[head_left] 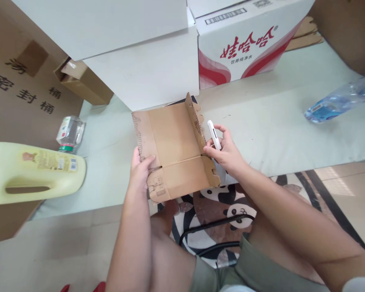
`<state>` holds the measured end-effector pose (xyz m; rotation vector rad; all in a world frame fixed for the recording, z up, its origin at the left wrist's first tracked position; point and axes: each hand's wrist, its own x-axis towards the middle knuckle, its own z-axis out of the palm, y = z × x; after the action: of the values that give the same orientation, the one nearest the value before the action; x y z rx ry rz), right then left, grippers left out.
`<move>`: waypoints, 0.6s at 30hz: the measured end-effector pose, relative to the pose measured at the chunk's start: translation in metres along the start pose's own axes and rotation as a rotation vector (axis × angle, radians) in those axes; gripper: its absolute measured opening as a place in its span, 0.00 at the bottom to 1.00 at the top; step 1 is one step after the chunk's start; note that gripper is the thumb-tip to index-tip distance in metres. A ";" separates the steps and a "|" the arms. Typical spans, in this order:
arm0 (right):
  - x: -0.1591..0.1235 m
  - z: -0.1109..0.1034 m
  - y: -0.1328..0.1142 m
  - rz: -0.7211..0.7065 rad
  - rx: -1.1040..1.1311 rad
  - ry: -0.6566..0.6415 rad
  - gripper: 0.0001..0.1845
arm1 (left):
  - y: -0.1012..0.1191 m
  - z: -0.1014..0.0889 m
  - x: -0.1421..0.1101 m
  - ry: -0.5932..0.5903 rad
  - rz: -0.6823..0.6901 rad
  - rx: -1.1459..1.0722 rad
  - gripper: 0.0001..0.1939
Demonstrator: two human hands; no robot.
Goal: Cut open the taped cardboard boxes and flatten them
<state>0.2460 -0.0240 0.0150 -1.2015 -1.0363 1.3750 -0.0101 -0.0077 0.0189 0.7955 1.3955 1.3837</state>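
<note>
An unfolded brown cardboard box (173, 134) lies tilted at the front edge of the covered surface, its right side flap standing up. My left hand (140, 168) grips its left edge, thumb on top and fingers underneath. In my right hand (226, 152) is a small white box cutter (214, 135) with a dark slot along its side; no blade can be made out. That hand is beside the raised right flap, its thumb close to or touching the cardboard. Something dark and flat shows partly behind the cardboard's far edge.
White cartons (146, 69) and a red-and-white water carton (240, 52) stand at the back. On the left are a large yellow jug (63, 178), a clear bottle with green cap (69, 132) and a small brown box (88, 85). A plastic water bottle (337, 99) lies at right.
</note>
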 end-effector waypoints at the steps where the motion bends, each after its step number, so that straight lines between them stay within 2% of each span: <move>1: 0.002 -0.002 0.002 0.009 -0.047 0.022 0.38 | 0.000 0.000 0.001 0.003 -0.002 -0.002 0.23; 4: 0.011 -0.014 0.010 0.010 -0.260 0.121 0.35 | 0.000 0.000 0.003 0.025 -0.019 0.022 0.23; 8: 0.024 -0.037 0.019 -0.101 -0.627 0.231 0.30 | 0.003 0.003 0.002 0.055 -0.061 0.043 0.23; 12: 0.023 -0.044 0.020 -0.247 -0.866 0.273 0.25 | 0.013 0.010 -0.001 0.079 -0.092 -0.131 0.12; 14: 0.017 -0.037 0.018 -0.312 -0.909 0.251 0.23 | 0.017 0.012 -0.001 0.087 -0.144 -0.230 0.10; 16: 0.009 -0.026 0.016 -0.330 -0.909 0.155 0.23 | 0.020 0.014 -0.002 0.075 -0.226 -0.266 0.09; 18: 0.001 -0.015 0.014 -0.293 -0.903 0.040 0.25 | 0.019 0.015 -0.004 0.034 -0.239 -0.224 0.08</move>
<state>0.2587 -0.0246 -0.0010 -1.6025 -1.8128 0.6301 0.0018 -0.0039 0.0400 0.4457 1.2876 1.3412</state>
